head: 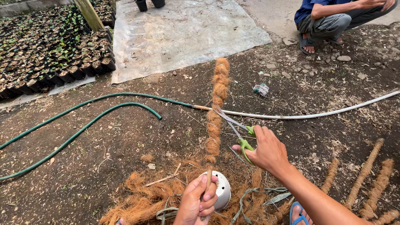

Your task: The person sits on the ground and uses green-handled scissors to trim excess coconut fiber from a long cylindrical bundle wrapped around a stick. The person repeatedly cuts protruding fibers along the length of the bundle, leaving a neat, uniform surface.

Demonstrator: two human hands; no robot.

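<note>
- Pole [216,109]: one coir-wrapped stick, orange-brown, lumpy; bare end gripped in left hand [196,202] fist.
- Scissors [239,132]: one green-handled pair, right hand [266,150] fingers through loops, blades open at pole.
- Finished poles [366,183]: about four, right of the fingers.

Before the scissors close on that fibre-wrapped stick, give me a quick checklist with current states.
1. Left hand grips the bare stick end: ok.
2. Right hand has fingers in the green scissors handles: ok.
3. Blades open against the coir-wrapped stick: ok.
4. Exactly what sits between the blades: cannot tell.
5. Left hand well below the blades: ok.
6. Crouching person is far from the stick tip: ok.
</note>
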